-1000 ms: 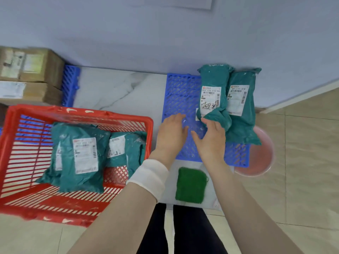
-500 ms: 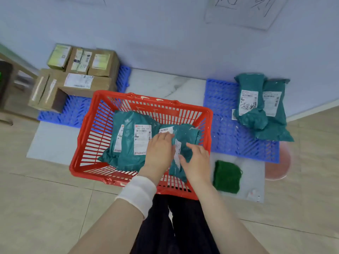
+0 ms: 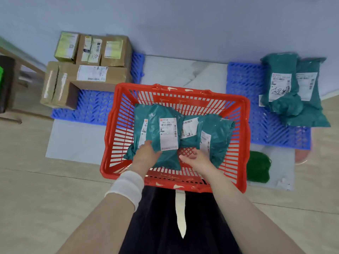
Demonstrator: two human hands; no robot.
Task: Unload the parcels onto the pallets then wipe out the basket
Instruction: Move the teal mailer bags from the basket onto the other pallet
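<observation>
Beige floor tiles meet a pale blue wall [image 3: 183, 24], and a light slab [image 3: 77, 142] lies on the floor against it. At the slab's near edge stands the red basket [image 3: 183, 90], holding two teal parcels side by side, both labels up. The left hand [image 3: 145, 154], a white wristband [image 3: 128, 186] on its wrist, grips the near end of the left parcel [image 3: 156, 114], its fingers tucked under the plastic. The right hand [image 3: 196, 159] sits with fingers curled at the near corner of the right parcel [image 3: 218, 129]; whether it grips is unclear. Right of the basket, the right pallet [image 3: 244, 107] carries two stacked parcels [image 3: 280, 85] at its far right corner. The left pallet [image 3: 91, 107] carries cardboard boxes [image 3: 88, 70]. A green cloth [image 3: 257, 169] lies on the slab near the basket's right side, with a pink basin [image 3: 300, 156] beyond it.
</observation>
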